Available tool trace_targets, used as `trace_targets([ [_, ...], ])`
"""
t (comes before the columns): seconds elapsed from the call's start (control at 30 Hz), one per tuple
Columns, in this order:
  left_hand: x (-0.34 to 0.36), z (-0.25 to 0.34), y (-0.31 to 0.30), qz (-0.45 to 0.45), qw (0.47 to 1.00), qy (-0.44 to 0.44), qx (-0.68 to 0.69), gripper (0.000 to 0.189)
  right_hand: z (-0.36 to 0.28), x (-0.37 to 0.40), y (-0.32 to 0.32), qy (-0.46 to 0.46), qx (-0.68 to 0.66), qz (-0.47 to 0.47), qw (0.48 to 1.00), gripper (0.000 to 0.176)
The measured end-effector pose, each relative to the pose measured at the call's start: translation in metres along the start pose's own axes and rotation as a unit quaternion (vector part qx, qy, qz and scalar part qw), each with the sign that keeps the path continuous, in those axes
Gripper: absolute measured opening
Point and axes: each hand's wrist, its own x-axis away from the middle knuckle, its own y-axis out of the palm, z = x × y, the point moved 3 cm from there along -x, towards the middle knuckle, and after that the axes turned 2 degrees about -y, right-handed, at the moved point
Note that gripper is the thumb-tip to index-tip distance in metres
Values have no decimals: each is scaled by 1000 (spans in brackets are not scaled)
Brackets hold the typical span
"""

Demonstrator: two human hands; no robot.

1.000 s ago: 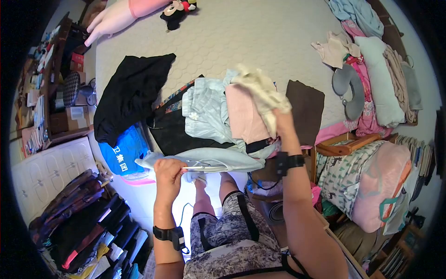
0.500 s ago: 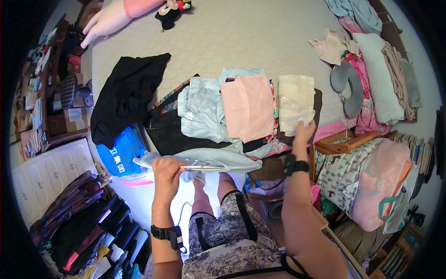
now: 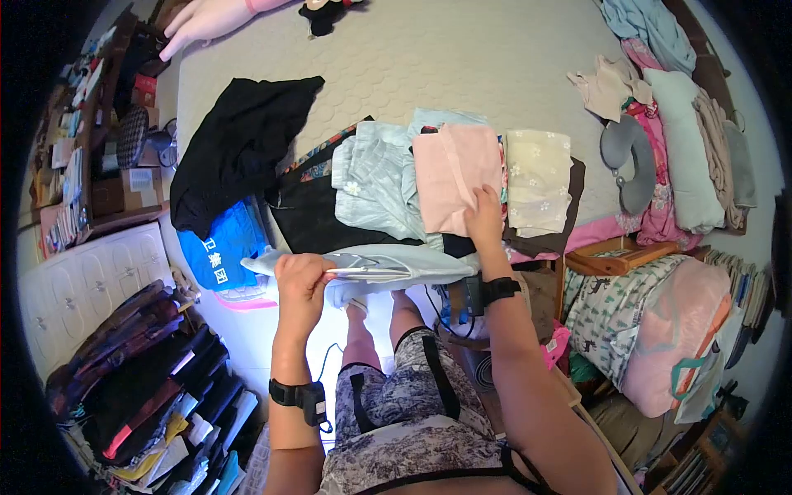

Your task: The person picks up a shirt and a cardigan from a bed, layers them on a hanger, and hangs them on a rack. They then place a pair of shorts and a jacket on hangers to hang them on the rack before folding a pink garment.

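My left hand (image 3: 304, 282) is closed around the end of a metal hanger (image 3: 367, 273) at the bed's near edge. A light blue garment (image 3: 429, 262) lies on and around this hanger. My right hand (image 3: 485, 216) rests on the lower right part of a folded pink cloth (image 3: 450, 177), its fingers partly spread. Left of the pink cloth are crumpled light blue shorts (image 3: 375, 181), over a black garment (image 3: 309, 219). To the right lies a folded cream cloth with white flowers (image 3: 538, 181), on top of a dark brown piece (image 3: 575, 194).
A black garment (image 3: 243, 144) and a blue bag (image 3: 223, 252) lie at the bed's left. A grey neck pillow (image 3: 635, 173) and bedding are on the right. Below right are a wooden tray (image 3: 619, 256) and stuffed bags (image 3: 676, 330). Clothes and papers fill the lower left.
My right hand has moved left from the cream cloth to the pink cloth. My left hand still holds the hanger. The whole view has shifted slightly.
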Motion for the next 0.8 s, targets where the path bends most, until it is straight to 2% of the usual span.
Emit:
trace_targets([
  [0.1,7,-8,-3,8,1000,-11,12,5,18,-6,-17,183,-25,-75,980,31],
  [0.13,9,-9,-4,8,1000,-13,14,5,27,-5,-19,218,-124,-38,967,30],
  [0.2,12,-11,-5,9,1000,-15,14,5,35,-5,-22,281,-318,36,905,29],
  [0.23,13,-12,-5,9,1000,-17,14,5,36,-3,-22,324,-455,60,828,28],
  [0.33,17,-12,-7,10,1000,-17,19,5,29,-2,-28,308,-461,50,831,22],
  [0.43,20,-12,-8,11,999,-18,24,5,26,1,-17,254,-380,-66,887,22],
  [0.57,22,-11,-11,10,1000,-18,22,5,22,2,-1,266,-412,-100,866,23],
  [0.67,23,-10,-14,6,1000,-18,17,5,12,-1,-10,343,-533,-6,773,25],
  [0.77,25,-8,-17,17,999,-23,21,6,23,-4,-19,306,-698,94,640,37],
  [0.8,25,-8,-17,17,999,-24,22,5,33,-5,-23,307,-713,97,623,40],
])
